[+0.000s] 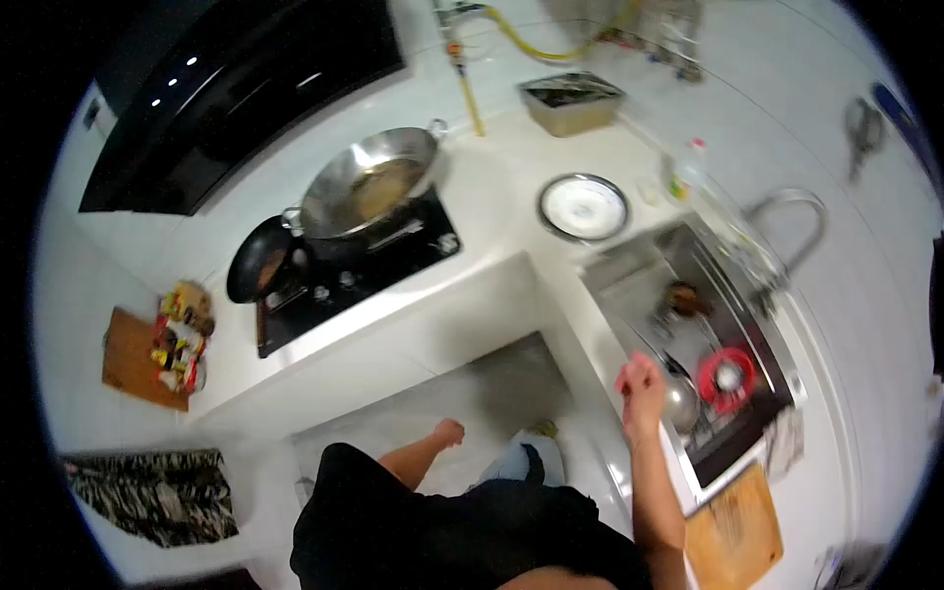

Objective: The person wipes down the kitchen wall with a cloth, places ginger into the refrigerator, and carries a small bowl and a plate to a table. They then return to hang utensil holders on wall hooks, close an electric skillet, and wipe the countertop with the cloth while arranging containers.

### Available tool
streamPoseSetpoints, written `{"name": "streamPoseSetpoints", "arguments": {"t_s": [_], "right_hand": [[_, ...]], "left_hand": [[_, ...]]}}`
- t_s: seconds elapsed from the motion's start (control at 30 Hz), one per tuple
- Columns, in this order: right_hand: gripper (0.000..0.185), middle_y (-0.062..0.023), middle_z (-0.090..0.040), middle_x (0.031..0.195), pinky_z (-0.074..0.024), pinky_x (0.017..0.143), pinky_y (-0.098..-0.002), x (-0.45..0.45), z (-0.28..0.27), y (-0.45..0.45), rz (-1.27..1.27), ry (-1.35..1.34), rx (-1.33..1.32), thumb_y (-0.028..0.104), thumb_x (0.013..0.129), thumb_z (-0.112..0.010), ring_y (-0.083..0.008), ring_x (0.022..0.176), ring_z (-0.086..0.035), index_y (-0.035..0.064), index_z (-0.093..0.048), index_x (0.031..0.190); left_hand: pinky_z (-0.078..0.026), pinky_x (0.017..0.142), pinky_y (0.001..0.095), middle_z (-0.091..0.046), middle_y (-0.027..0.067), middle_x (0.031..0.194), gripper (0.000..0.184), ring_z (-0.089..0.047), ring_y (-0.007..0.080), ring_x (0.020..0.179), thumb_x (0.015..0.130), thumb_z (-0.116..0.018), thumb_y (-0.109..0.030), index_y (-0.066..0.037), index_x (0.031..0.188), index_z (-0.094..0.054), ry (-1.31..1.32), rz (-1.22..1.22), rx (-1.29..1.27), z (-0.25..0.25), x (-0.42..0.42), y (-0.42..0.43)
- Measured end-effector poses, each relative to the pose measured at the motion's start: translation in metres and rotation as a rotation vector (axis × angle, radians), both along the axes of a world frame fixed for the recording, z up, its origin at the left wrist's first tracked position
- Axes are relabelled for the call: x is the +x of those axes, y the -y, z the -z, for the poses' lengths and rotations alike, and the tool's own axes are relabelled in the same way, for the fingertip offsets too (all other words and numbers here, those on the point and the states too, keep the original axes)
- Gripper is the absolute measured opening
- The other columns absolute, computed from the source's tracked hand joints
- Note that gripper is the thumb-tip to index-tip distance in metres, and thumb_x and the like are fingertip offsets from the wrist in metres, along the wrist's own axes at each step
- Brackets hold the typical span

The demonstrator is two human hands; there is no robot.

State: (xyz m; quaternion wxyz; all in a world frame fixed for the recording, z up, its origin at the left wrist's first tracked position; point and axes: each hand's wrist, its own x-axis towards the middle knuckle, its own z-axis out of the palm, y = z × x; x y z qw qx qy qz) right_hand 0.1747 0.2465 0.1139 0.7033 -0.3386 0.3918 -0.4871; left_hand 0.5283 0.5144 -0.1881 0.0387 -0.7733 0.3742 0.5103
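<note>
My right hand (642, 383) is over the near edge of the sink (705, 344), its fingers closed. Pinkish colour shows at its fingertips, but blur hides whether that is a held thing or the skin. Beside it in the sink are a round metal bowl or lid (679, 405) and a red basket (726, 380) with a pale round thing inside. A brown scrubber-like lump (685, 299) lies farther back in the basin. My left hand (449, 433) hangs low over the floor, away from the counter, fingers curled and apparently with nothing in them.
A large two-handled wok (369, 187) and a black pan (261, 261) stand on the black hob (359, 285). A white plate (584, 207), a metal container (570, 102) and a bottle (690, 169) are around the sink. A wooden board (737, 531) lies at its near end; the faucet (801, 221) arches behind.
</note>
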Motion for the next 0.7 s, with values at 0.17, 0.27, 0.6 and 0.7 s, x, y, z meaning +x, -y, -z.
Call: {"name": "streamPoseSetpoints", "arguments": {"t_s": [0.17, 0.27, 0.6, 0.7], "right_hand": [[0.009, -0.0008, -0.059, 0.071, -0.047, 0.055, -0.0231, -0.165, -0.007, -0.223, 0.282, -0.257, 0.088, 0.012, 0.088, -0.065, -0.0087, 0.061, -0.055, 0.0055, -0.061, 0.092], [0.015, -0.0021, -0.06, 0.07, -0.046, 0.054, -0.0228, -0.245, -0.002, -0.327, 0.483, -0.222, 0.196, 0.019, 0.092, -0.063, -0.0086, 0.059, -0.054, 0.0038, -0.062, 0.09], [0.058, -0.0054, -0.061, 0.069, -0.0469, 0.062, -0.0267, -0.453, 0.003, -0.541, 1.171, -0.121, 0.22, 0.045, 0.102, -0.036, -0.0129, 0.063, -0.056, -0.0045, -0.066, 0.094], [0.055, -0.0052, -0.062, 0.071, -0.0466, 0.063, -0.026, -0.496, 0.032, -0.563, 1.268, -0.082, 0.241, 0.043, 0.102, -0.038, -0.0128, 0.063, -0.056, -0.0051, -0.065, 0.102]], "left_hand": [[-0.052, 0.077, 0.0374, -0.069, 0.0139, 0.096, 0.026, -0.065, 0.0247, 0.089, 0.084, -0.061, -0.024, -0.005, 0.101, -0.068, -0.126, 0.179, -0.235, -0.045, -0.151, 0.062], [-0.051, 0.079, 0.0329, -0.068, 0.0113, 0.095, 0.028, -0.065, 0.0191, 0.088, 0.083, -0.063, -0.016, -0.002, 0.107, -0.064, -0.413, 0.293, -0.434, -0.05, -0.258, 0.059], [-0.051, 0.084, 0.0306, -0.068, 0.0091, 0.099, 0.025, -0.065, 0.0177, 0.093, 0.088, -0.059, -0.009, -0.001, 0.111, -0.061, -0.787, 1.173, -0.413, -0.29, -0.679, -0.047], [-0.051, 0.084, 0.0314, -0.067, 0.0098, 0.099, 0.025, -0.065, 0.0185, 0.092, 0.088, -0.06, -0.011, -0.001, 0.111, -0.061, -0.82, 1.287, -0.419, -0.279, -0.753, -0.061]]}}
